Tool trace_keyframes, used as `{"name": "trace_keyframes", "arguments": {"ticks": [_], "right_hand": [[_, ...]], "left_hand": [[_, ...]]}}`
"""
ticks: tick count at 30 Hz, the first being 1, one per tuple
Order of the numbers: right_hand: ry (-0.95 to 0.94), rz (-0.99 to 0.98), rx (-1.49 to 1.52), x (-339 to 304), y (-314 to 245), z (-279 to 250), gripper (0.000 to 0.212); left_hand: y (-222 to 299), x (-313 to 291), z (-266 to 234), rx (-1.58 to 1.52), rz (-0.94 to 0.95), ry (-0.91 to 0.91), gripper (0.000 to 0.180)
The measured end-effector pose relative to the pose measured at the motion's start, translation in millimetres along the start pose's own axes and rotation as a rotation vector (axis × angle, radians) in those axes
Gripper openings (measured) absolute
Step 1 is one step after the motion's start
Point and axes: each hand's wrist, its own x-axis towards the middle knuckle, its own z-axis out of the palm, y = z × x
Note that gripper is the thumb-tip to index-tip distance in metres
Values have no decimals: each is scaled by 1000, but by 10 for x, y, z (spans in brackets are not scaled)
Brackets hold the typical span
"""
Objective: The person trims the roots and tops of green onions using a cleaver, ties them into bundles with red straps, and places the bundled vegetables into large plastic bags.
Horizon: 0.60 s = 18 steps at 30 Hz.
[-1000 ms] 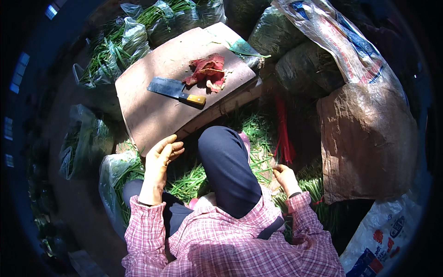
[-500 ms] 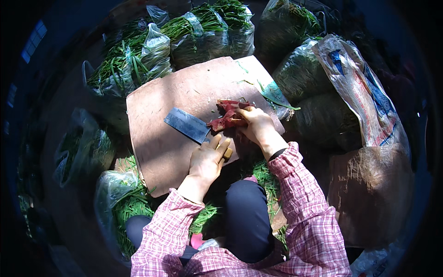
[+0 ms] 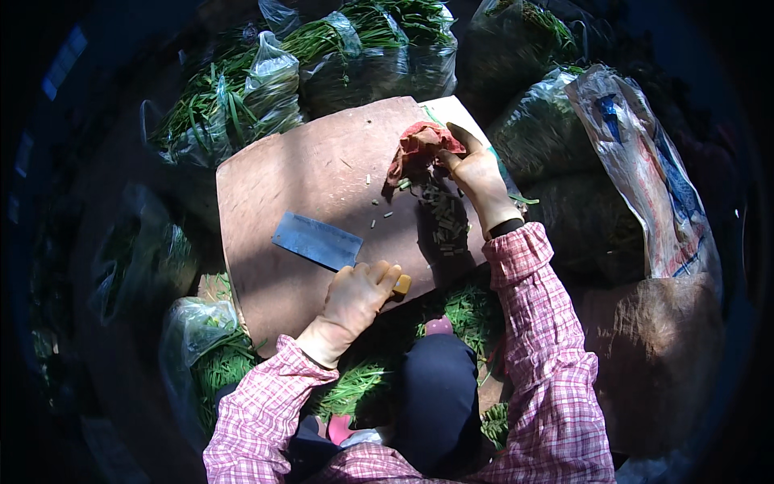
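Note:
My left hand [image 3: 353,305] is closed around the handle of a cleaver [image 3: 317,240], with the yellowish butt of the handle poking out beside my fingers. Its broad, dark rectangular blade lies flat over the brown board [image 3: 270,194]. Toward the board's far right, my right hand [image 3: 481,179] grips a crumpled red cloth [image 3: 421,147] between thumb and fingers. Below the cloth, short pale cut pieces [image 3: 443,211] lie scattered on the board, many of them in the shadow of my arm.
Plastic bags of green leafy stalks [image 3: 375,68] line the far side. More bagged greens [image 3: 536,117] and a printed woven sack [image 3: 637,173] stand at the right. An open bag of greens [image 3: 214,355] sits near left. Loose green stalks [image 3: 355,387] lie by my knees.
My right hand has moved the red cloth away from the cleaver toward the far right, uncovering the cut pieces. My left hand and the cleaver have shifted slightly nearer and left.

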Motion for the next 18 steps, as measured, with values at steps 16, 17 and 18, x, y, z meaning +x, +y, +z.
{"name": "trace_keyframes", "arguments": {"ticks": [16,17,18], "right_hand": [[-604,-321,-362,-1664,-620,-33,26],[-581,-303,-299,-1670,-657,-93,38],[-595,-372,-222,-1638,-774,-137,47]], "left_hand": [[-260,5,-529,-666,-295,309,23],[-284,39,-631,-769,-478,336,22],[-328,83,-731,-868,-634,386,22]]}}
